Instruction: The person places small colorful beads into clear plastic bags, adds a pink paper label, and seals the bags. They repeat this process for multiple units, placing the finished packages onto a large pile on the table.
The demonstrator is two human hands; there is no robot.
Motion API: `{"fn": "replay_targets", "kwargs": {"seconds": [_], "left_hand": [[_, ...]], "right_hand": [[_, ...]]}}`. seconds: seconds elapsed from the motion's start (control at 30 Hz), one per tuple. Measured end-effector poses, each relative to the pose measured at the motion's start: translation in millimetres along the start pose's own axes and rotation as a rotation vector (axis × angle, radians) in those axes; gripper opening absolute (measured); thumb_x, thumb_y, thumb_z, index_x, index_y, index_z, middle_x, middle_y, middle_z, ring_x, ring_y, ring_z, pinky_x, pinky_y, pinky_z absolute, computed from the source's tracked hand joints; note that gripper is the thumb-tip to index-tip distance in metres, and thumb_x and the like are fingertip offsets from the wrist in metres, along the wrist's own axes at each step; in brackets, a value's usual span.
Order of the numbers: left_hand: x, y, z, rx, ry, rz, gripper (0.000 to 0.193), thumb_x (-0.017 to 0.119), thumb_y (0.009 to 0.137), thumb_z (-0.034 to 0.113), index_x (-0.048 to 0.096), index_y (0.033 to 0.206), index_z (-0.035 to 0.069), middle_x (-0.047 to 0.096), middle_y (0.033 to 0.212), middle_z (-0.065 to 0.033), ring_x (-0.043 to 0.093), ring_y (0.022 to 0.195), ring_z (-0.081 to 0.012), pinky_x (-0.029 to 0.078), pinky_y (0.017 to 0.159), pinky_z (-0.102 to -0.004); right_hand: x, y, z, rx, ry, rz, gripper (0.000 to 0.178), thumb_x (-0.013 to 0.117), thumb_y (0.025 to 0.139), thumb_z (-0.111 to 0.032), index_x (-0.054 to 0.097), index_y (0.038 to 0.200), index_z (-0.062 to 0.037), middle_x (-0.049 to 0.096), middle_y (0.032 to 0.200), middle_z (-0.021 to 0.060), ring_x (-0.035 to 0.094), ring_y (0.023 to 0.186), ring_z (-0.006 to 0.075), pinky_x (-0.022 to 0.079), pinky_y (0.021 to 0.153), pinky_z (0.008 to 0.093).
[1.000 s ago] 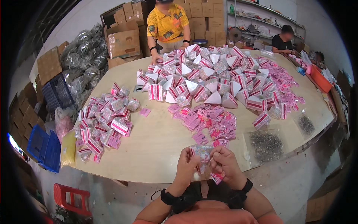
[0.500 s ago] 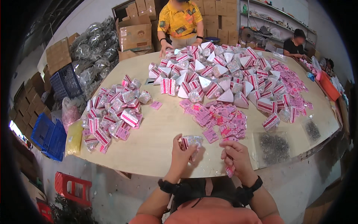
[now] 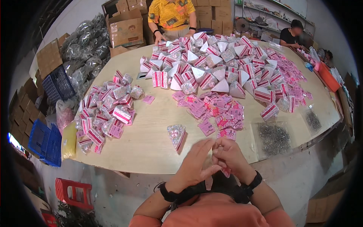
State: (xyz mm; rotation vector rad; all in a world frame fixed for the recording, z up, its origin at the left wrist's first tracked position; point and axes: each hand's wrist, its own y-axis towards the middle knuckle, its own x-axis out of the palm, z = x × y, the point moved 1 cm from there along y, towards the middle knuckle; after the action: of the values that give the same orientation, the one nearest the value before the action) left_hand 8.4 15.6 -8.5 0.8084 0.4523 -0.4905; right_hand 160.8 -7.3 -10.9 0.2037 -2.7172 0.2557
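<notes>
A wedge-shaped toy cake slice (image 3: pixel 176 135), with a speckled top and a pink stripe along its side, lies on the table in front of me. Just nearer to me, my left hand (image 3: pixel 194 160) has its fingers stretched out and its thumb apart. Its fingertips meet my right hand (image 3: pixel 230 156), whose fingers are curled closed. Below the right fingers a pink card (image 3: pixel 226 172) sticks out; how many cards are held is hidden. Beyond the right hand spreads a loose heap of pink cards (image 3: pixel 211 109).
A large heap of wrapped cake slices (image 3: pixel 211 62) fills the far side, a smaller heap (image 3: pixel 107 106) the left. Small metal pieces lie in clear trays (image 3: pixel 273 138) at right. A person in yellow (image 3: pixel 172 17) stands opposite; another person (image 3: pixel 290 38) sits far right.
My left hand has let go of the cake slice, which now lies on the table, and has moved right to meet my right hand. The view has shifted slightly.
</notes>
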Motion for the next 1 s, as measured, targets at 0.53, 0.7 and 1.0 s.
{"fn": "replay_targets", "kwargs": {"seconds": [0.53, 0.7, 1.0], "left_hand": [[0.4, -18.9, 0.1, -0.054, 0.21, 0.061, 0.012, 0.063, 0.071, 0.004, 0.057, 0.082, 0.003, 0.055, 0.07, -0.0103, 0.054, 0.064, -0.0266, 0.044, 0.055, -0.0328], [2.4, -20.3, -4.9, -0.255, -0.049, 0.085, 0.006, 0.06, 0.075, 0.003, 0.056, 0.079, 0.001, 0.053, 0.066, -0.0092, 0.051, 0.056, -0.0177, 0.041, 0.051, -0.0271], [1.9, -29.3, -11.6, -0.755, -0.897, 0.061, 0.014, 0.051, 0.086, 0.011, 0.053, 0.074, 0.003, 0.045, 0.061, 0.0038, 0.04, 0.055, -0.0027, 0.032, 0.049, -0.0181]], "right_hand": [[-4.3, -5.3, 7.7, 0.121, -0.103, -0.123, 0.005, 0.052, 0.084, -0.007, 0.051, 0.087, -0.0031, 0.053, 0.06, 0.0012, 0.042, 0.045, 0.0024, 0.031, 0.04, 0.0156], [-0.6, -6.6, 13.8, -0.124, -0.468, -0.068, 0.009, 0.055, 0.083, -0.011, 0.052, 0.088, -0.0034, 0.055, 0.065, 0.0021, 0.048, 0.053, 0.0084, 0.039, 0.047, 0.0231], [17.2, -18.9, 6.9, -0.679, -1.332, -0.051, 0.01, 0.056, 0.078, -0.009, 0.053, 0.086, -0.0071, 0.053, 0.066, 0.0095, 0.055, 0.062, 0.0291, 0.042, 0.053, 0.0385]]}}
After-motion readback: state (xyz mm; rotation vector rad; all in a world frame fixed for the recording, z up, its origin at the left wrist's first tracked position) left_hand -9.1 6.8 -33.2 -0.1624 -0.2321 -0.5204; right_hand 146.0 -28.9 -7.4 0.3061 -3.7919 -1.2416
